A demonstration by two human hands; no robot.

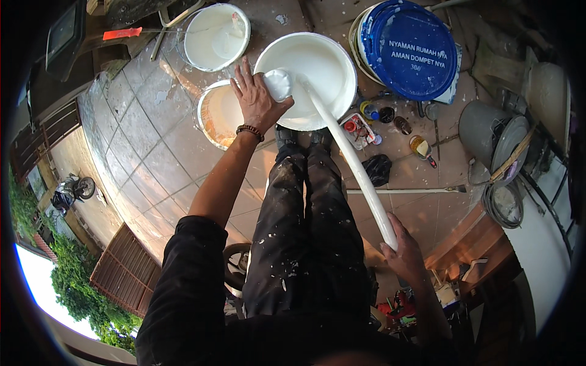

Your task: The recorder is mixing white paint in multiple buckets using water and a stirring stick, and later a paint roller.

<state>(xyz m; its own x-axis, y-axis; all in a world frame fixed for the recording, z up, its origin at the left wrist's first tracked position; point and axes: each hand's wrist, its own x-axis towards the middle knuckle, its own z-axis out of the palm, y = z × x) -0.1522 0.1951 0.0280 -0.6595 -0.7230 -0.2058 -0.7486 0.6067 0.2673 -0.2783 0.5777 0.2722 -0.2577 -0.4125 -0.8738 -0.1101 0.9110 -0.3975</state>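
A large bucket of white paint (334,56) stands in front of my feet. My left hand (259,97) reaches over its left rim, closed around a small round white container (279,84). Whether that container holds anything I cannot tell. In my right hand (403,250), at the lower right, is the upper end of a long white-coated stirring stick (354,155). It slants down to the left, with its far end in the bucket. Beside the bucket, below my left hand, stands a paint-stained bucket (213,125) with orange marks inside.
Another white bucket (204,36) stands at the back left. At the back right is a blue lid (409,52) on a bucket. Bottles (421,146), a black plastic bag (377,169) and a long-handled brush (421,190) lie right of my legs. A grey pot (485,134) stands farther right.
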